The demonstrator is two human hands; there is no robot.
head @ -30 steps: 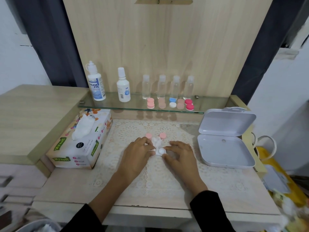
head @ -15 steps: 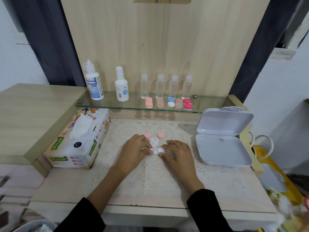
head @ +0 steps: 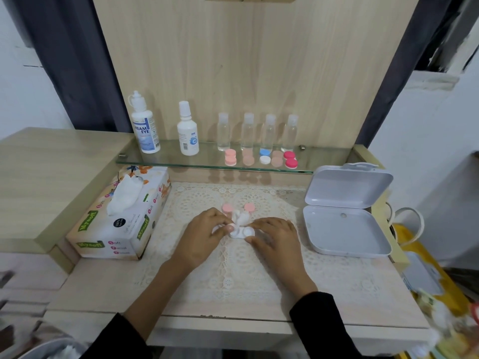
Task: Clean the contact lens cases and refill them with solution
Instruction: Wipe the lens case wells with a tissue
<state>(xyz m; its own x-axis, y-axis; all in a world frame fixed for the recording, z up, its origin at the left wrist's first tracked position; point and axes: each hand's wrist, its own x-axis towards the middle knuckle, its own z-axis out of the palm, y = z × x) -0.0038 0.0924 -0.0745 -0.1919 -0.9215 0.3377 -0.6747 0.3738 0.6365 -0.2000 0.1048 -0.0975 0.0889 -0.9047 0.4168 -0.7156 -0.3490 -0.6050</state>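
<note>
A white contact lens case (head: 243, 232) lies uncapped on the lace mat. My left hand (head: 204, 235) pinches a crumpled white tissue (head: 239, 218) and presses it into the case's left well. My right hand (head: 274, 239) grips the case's right end with thumb and fingers. Two pink caps (head: 227, 208) (head: 249, 207) lie just behind the case. On the glass shelf stand two white solution bottles (head: 144, 125) (head: 188, 132), several small clear bottles (head: 247, 132) and a row of closed lens cases (head: 261, 159) in pink, tan, blue-white and red.
A tissue box (head: 116, 216) sits left of the mat. An open white hinged box (head: 344, 211) lies to the right. The glass shelf (head: 166, 159) overhangs the back of the table. A bin with used tissue (head: 51, 349) is at the lower left.
Both hands stay on the case; the tissue shifts slightly in the left well as my left fingers work it. The view has tilted a little.
</note>
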